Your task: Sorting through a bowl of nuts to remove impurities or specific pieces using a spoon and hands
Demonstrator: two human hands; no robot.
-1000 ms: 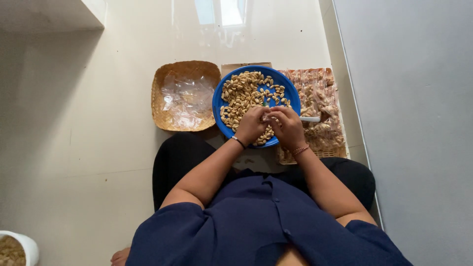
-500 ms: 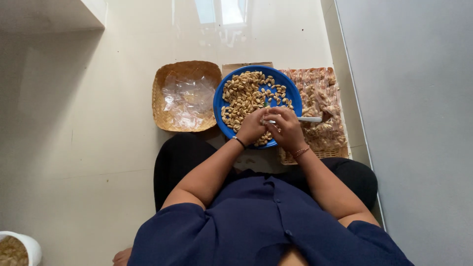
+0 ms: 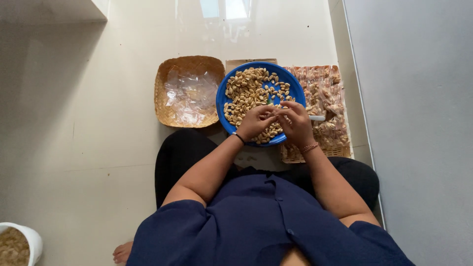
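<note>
A round blue bowl (image 3: 224, 101) full of pale peanuts (image 3: 249, 88) sits on the floor in front of my crossed legs. My left hand (image 3: 256, 120) and my right hand (image 3: 295, 123) meet over the near rim of the bowl, fingertips pinched together around something small that I cannot make out. A white stick-like object (image 3: 317, 117) pokes out to the right of my right hand. A dark band circles my left wrist and a thin bracelet my right.
A woven basket (image 3: 165, 81) holding clear plastic bags lies left of the bowl. A woven tray (image 3: 325, 93) with filled small packets lies to the right, against a grey wall (image 3: 414, 123). A white bucket (image 3: 29, 239) of nuts stands at the lower left.
Both hands stay together over the near rim of the bowl; only the fingers have shifted slightly.
</note>
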